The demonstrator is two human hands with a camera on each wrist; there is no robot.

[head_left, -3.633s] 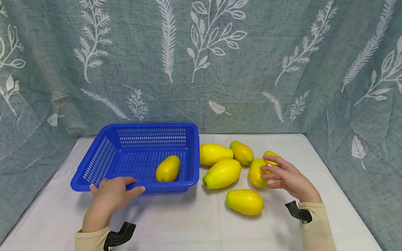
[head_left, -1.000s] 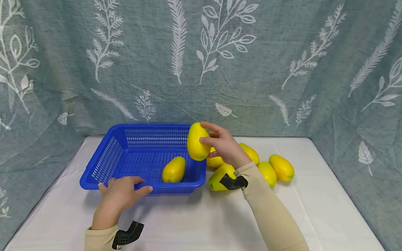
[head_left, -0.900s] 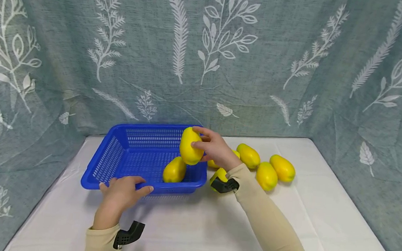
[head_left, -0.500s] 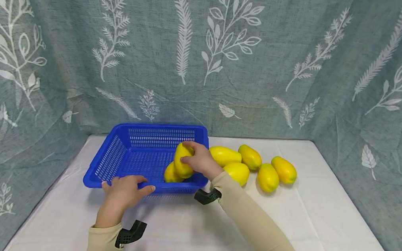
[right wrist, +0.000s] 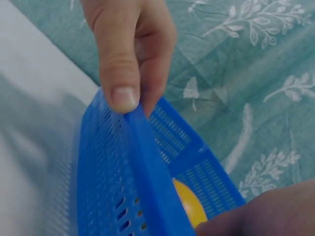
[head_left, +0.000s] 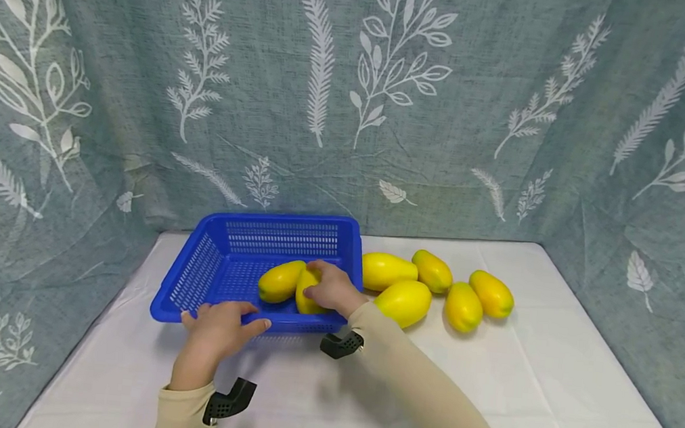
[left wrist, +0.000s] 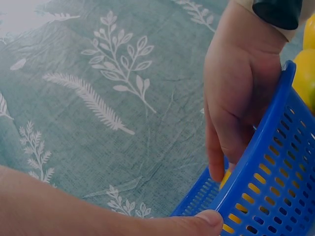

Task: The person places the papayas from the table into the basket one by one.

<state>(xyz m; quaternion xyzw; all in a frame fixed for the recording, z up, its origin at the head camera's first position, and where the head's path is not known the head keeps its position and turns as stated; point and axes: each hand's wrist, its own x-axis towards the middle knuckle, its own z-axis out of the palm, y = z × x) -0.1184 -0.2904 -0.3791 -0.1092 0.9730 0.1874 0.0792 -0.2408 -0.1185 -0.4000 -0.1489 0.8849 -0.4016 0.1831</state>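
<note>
A blue plastic basket [head_left: 308,324] stands on the left part of the table. My left hand [head_left: 217,331] grips its near rim; in the right wrist view that hand's thumb [right wrist: 123,96] lies outside the rim, with fingers on the inner side. My right hand [head_left: 334,289] reaches over the basket's right end and holds a yellow papaya [head_left: 306,298] low inside, its right side hidden by the hand. Left of it, a second papaya [head_left: 279,283] lies in the basket. The left wrist view shows the right hand [left wrist: 236,93] pointing down behind the rim.
Right of the basket, several papayas lie on the white-covered table [head_left: 549,368], among them a big one [head_left: 403,303] beside my right forearm and a smaller one [head_left: 491,295] farthest right. A patterned green curtain [head_left: 449,114] closes off the back and both sides.
My right hand has taken the front papaya from the table, carried it left over the rim and lowered it into the basket. The papaya inside has shifted left. My left hand stays on the rim.
</note>
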